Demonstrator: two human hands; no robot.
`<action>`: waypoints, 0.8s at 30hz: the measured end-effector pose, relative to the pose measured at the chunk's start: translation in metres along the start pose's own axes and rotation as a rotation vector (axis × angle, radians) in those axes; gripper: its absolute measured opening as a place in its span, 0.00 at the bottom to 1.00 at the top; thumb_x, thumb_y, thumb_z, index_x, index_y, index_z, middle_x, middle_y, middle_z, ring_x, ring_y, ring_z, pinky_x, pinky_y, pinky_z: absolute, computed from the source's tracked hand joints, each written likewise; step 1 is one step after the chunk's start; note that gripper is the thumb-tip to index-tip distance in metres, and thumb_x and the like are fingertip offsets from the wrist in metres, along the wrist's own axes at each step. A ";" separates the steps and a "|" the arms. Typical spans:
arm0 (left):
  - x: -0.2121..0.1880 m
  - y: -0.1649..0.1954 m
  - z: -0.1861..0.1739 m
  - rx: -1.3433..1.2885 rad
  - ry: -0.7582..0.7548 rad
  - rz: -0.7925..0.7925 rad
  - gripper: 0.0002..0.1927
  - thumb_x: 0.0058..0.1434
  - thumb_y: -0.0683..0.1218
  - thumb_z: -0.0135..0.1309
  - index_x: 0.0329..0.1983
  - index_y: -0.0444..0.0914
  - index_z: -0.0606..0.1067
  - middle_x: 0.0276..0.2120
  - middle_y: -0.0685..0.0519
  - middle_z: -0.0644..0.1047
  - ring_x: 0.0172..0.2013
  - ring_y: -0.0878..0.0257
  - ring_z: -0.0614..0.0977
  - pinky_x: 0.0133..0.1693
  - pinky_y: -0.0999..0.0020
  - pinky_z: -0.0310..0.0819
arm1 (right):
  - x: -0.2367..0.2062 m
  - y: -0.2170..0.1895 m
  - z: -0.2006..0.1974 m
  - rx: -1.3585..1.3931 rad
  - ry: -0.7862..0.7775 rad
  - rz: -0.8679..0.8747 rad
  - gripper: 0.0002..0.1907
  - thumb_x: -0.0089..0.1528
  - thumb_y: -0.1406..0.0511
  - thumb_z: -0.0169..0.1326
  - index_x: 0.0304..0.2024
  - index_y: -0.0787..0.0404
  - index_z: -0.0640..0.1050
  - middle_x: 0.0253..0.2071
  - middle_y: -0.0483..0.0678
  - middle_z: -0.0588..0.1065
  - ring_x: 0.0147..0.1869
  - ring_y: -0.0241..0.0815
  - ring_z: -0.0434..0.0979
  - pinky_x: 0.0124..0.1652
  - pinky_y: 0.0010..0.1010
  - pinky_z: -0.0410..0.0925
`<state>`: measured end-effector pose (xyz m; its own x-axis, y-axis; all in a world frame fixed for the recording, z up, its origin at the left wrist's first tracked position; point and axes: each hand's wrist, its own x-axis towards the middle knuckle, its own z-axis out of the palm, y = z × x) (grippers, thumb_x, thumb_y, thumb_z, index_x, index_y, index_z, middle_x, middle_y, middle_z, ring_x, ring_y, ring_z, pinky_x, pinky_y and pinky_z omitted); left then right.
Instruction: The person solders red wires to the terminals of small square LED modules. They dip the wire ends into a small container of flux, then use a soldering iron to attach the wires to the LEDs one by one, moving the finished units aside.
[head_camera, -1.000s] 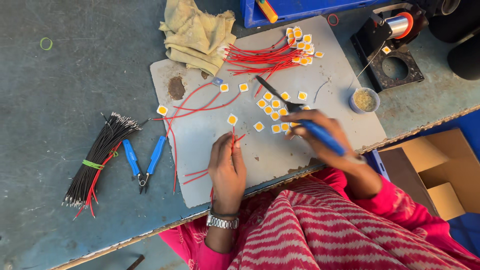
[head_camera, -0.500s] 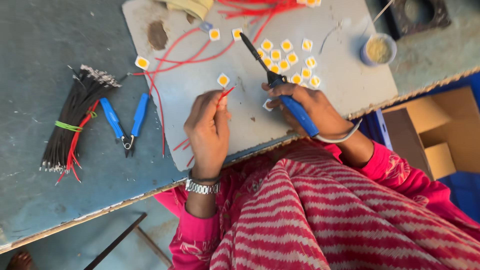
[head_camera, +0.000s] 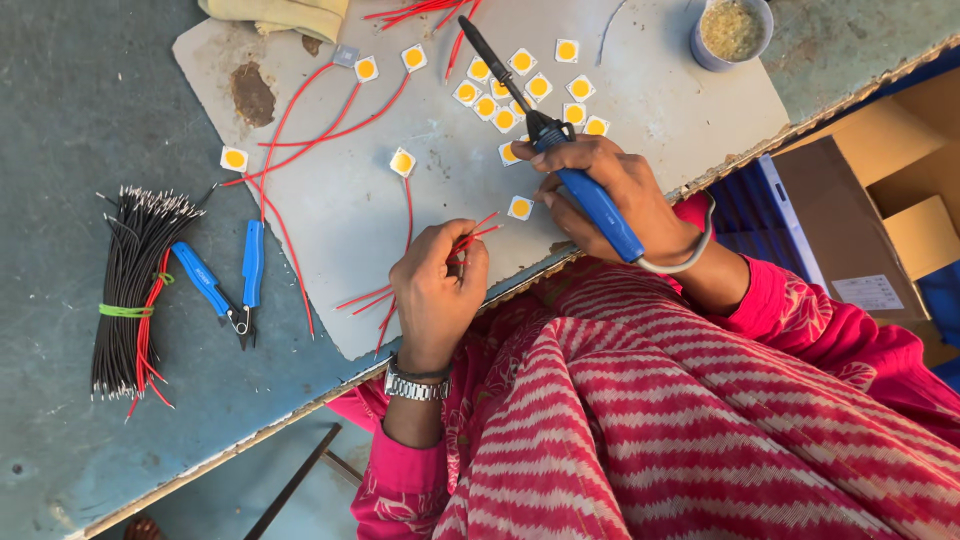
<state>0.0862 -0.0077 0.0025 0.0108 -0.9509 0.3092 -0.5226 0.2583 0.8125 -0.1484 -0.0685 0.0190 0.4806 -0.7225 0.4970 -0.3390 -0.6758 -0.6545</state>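
My left hand pinches a few short red wires over a grey work board; more red wires lie under the hand. My right hand grips a blue-handled soldering iron, its dark tip pointing up-left over a cluster of small white squares with yellow centres. One such square lies between my two hands. Another has a red wire attached.
A bundle of black and red wires tied with a green band lies left, beside blue-handled cutters. A small cup of granules stands top right. Cardboard boxes sit right of the table edge. A cloth lies at the top.
The view has shifted, so everything sits lower left in the frame. My left hand has moved a little nearer the table edge with the red wires. The right hand keeps the iron.
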 end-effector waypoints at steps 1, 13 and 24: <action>-0.001 0.001 -0.001 0.020 -0.007 0.012 0.08 0.60 0.37 0.59 0.43 0.33 0.77 0.34 0.47 0.80 0.27 0.56 0.82 0.31 0.64 0.76 | -0.001 0.001 0.003 -0.038 0.016 -0.009 0.23 0.60 0.78 0.58 0.55 0.62 0.68 0.50 0.52 0.78 0.49 0.50 0.83 0.53 0.40 0.74; 0.007 0.007 0.002 -0.001 -0.048 0.108 0.07 0.59 0.37 0.58 0.41 0.34 0.74 0.36 0.45 0.79 0.31 0.50 0.83 0.32 0.61 0.78 | 0.014 -0.006 0.004 -0.135 -0.096 -0.031 0.27 0.56 0.71 0.63 0.56 0.60 0.69 0.63 0.53 0.76 0.55 0.53 0.78 0.60 0.46 0.65; 0.014 0.009 0.005 0.121 -0.116 0.251 0.07 0.61 0.40 0.59 0.41 0.37 0.73 0.45 0.50 0.82 0.32 0.50 0.84 0.32 0.60 0.78 | 0.014 -0.009 -0.001 -0.091 -0.169 -0.035 0.24 0.60 0.70 0.62 0.57 0.59 0.69 0.63 0.53 0.76 0.63 0.54 0.78 0.68 0.50 0.60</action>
<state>0.0770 -0.0191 0.0118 -0.2256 -0.8746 0.4292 -0.5941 0.4726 0.6509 -0.1393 -0.0724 0.0321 0.6200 -0.6686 0.4106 -0.3876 -0.7160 -0.5806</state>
